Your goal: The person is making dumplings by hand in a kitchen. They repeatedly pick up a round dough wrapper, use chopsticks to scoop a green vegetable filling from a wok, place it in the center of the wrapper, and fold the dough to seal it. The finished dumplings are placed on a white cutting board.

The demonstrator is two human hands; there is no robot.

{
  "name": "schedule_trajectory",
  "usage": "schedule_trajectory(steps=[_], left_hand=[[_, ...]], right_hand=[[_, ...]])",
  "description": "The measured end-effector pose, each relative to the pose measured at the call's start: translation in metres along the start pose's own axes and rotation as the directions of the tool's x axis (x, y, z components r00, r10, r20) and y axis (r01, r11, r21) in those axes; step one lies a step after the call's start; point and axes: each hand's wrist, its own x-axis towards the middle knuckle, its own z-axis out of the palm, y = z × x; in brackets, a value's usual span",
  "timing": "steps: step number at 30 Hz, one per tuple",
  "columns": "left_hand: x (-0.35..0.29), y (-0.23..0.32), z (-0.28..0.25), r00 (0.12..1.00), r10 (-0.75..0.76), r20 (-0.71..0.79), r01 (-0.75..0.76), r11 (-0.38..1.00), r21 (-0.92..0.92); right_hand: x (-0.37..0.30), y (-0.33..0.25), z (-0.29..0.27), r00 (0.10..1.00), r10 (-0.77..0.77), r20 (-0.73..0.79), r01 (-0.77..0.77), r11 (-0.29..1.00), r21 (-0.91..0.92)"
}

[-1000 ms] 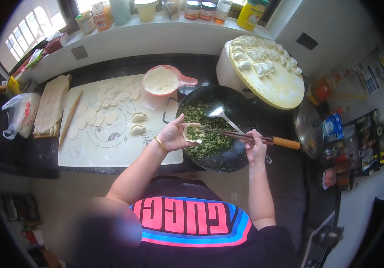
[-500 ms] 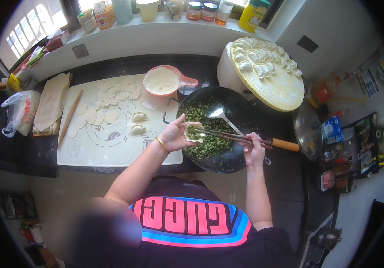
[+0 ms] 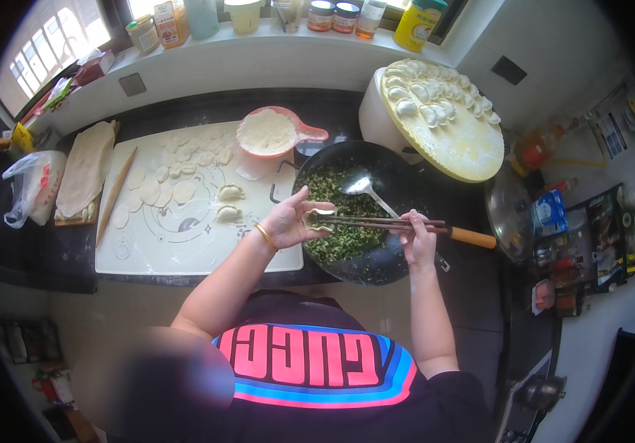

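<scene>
My left hand [image 3: 286,221] cradles a dumpling wrapper [image 3: 311,223] over the left side of a dark wok [image 3: 384,269]. Its fingers curl about the dough, which is partly folded around green filling. Chopsticks [image 3: 376,221] are gripped in my right hand [image 3: 419,245], their tips pointing left into the wrapper. Chopped green filling [image 3: 343,242] covers much of the wok's inside. A metal spatula [image 3: 362,187] with an orange-brown handle lies in the wok behind the chopsticks. On the white mat [image 3: 258,255] to the left rest two folded dumplings [image 3: 229,213].
Flat dough rounds [image 3: 183,193] and a rolling pin [image 3: 117,193] lie on the mat. A pink-handled bowl of flour [image 3: 267,133] stands behind it. At the back right, a round yellow tray [image 3: 465,153] carries many dumplings atop a white container. Jars line the windowsill.
My left fingers and the wrapper have closed up more around the filling. The chopsticks have swung from a slant to nearly level, with my right hand slightly higher.
</scene>
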Motion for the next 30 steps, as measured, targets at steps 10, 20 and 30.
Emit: schedule_trajectory(steps=[10, 20, 30], left_hand=[[-0.005, 0.002, -0.01, 0.998, 0.029, -0.055, -0.032, 0.998, -0.05], [-0.017, 0.004, 0.004, 0.993, 0.043, 0.107, -0.031, 0.994, -0.109], [-0.024, -0.002, 0.015, 0.957, -0.003, 0.291, -0.022, 0.996, 0.082]], right_hand=[[-0.002, -0.015, 0.001, 0.982, -0.183, -0.048, 0.179, 0.981, -0.077], [-0.044, 0.022, 0.049, 0.589, 0.119, 0.799, 0.806, -0.01, -0.592], [-0.037, -0.01, 0.115, 0.605, -0.333, 0.723, 0.795, 0.29, -0.532]])
